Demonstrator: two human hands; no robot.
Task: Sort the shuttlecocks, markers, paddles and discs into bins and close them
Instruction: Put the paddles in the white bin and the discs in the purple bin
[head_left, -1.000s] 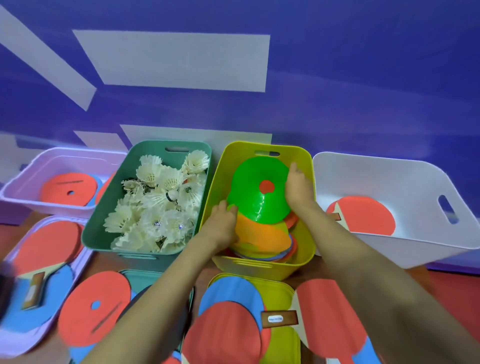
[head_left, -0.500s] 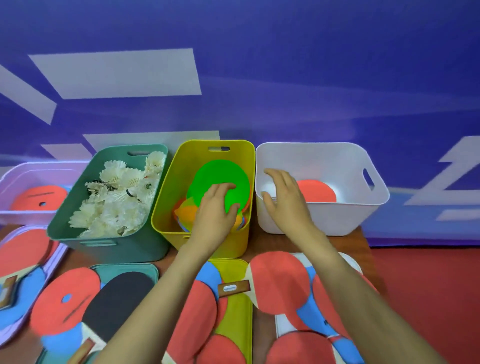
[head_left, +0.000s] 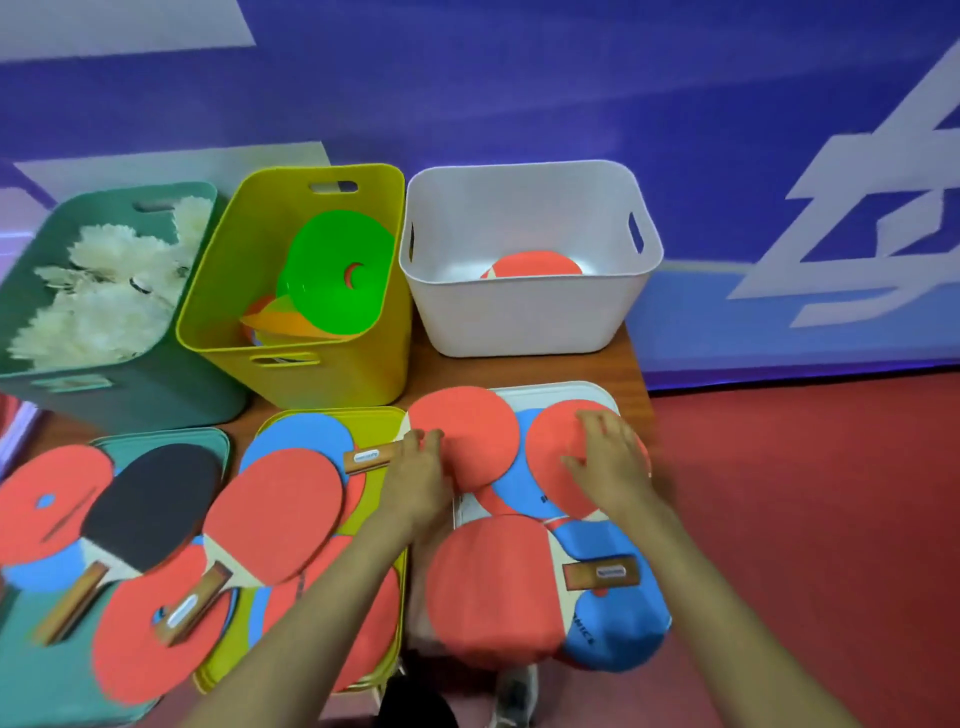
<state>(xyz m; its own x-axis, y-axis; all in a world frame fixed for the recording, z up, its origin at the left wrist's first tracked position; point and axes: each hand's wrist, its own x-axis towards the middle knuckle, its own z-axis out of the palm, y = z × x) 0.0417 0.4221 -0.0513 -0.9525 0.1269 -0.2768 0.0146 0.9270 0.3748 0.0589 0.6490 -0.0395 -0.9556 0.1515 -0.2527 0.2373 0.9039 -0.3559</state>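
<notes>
Red paddle (head_left: 467, 436) lies flat on white lid (head_left: 550, 389), long axis left-right, handle (head_left: 370, 458) pointing left. Left hand (head_left: 418, 475) at its neck, grip unclear; right hand (head_left: 610, 462) spread, resting on neighbouring paddle (head_left: 548, 436).

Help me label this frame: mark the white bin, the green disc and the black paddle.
white bin (head_left: 519, 322), head view, front wall
green disc (head_left: 317, 296), head view, face
black paddle (head_left: 156, 501), head view, blade

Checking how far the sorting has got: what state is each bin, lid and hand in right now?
green bin, open, full of shuttlecocks
yellow bin, open, holding discs
white bin, open, one red paddle inside
white lid, off, paddles piled on it
left hand, at a piled paddle's edge, grip unclear
right hand, open, resting on another piled paddle
</notes>
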